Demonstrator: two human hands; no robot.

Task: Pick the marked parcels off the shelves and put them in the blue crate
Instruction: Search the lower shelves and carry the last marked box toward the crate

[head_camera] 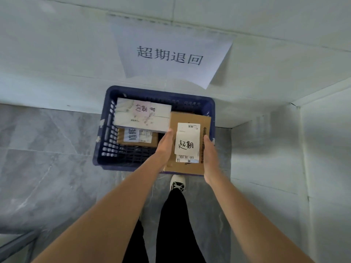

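A brown cardboard parcel (204, 124) with a white handwritten note on top is over the right side of the blue crate (106, 133). My left hand (164, 147) presses its left edge and my right hand (209, 156) presses its right edge, fingers straight along the sides. Inside the crate lie a white box (125, 114) with a pink-white note and, below it, a smaller brown parcel (154, 140) with a white label.
The crate stands on the grey tiled floor against a white wall, under a paper sign (171, 54) with printed characters. A white wall corner (266, 149) juts out on the right. My shoe (177, 184) is just before the crate. A metal frame (17, 243) shows at bottom left.
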